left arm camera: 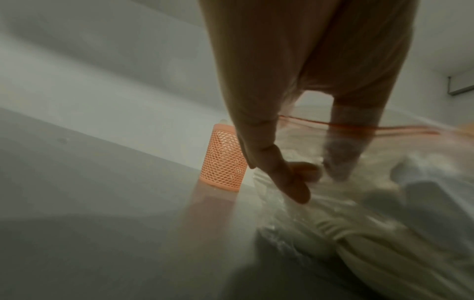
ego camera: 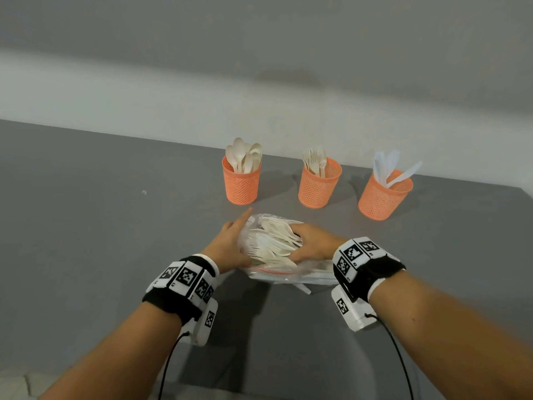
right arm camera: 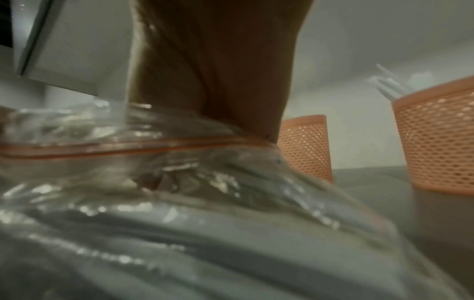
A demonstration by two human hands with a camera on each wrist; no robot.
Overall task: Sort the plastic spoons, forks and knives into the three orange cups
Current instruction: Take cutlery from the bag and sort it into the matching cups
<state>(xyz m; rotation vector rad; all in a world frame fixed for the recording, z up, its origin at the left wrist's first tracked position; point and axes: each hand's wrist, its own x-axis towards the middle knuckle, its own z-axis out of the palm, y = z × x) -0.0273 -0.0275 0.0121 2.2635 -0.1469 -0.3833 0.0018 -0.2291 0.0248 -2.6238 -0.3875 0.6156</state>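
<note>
Three orange mesh cups stand in a row: the spoon cup (ego camera: 242, 181) (left arm camera: 223, 162), the fork cup (ego camera: 318, 184) (right arm camera: 305, 146) and the knife cup (ego camera: 383, 196) (right arm camera: 436, 138). In front of them lies a clear zip bag (ego camera: 288, 272) (left arm camera: 384, 223) (right arm camera: 179, 223) holding several cream cutlery pieces (ego camera: 271, 243). My left hand (ego camera: 233, 241) (left arm camera: 318, 182) pinches the bag's left edge, with one digit seen through the plastic. My right hand (ego camera: 311, 241) (right arm camera: 218, 81) is pushed in past the red zip line. Its fingers and thumb curl around a bundle of cutlery, blurred in the wrist view.
The grey table (ego camera: 101, 226) runs far to the left and toward me. A pale wall (ego camera: 259, 82) rises just behind the cups. A tiny clear speck (ego camera: 143, 192) lies on the table at the left. Cables hang from both wrist cameras.
</note>
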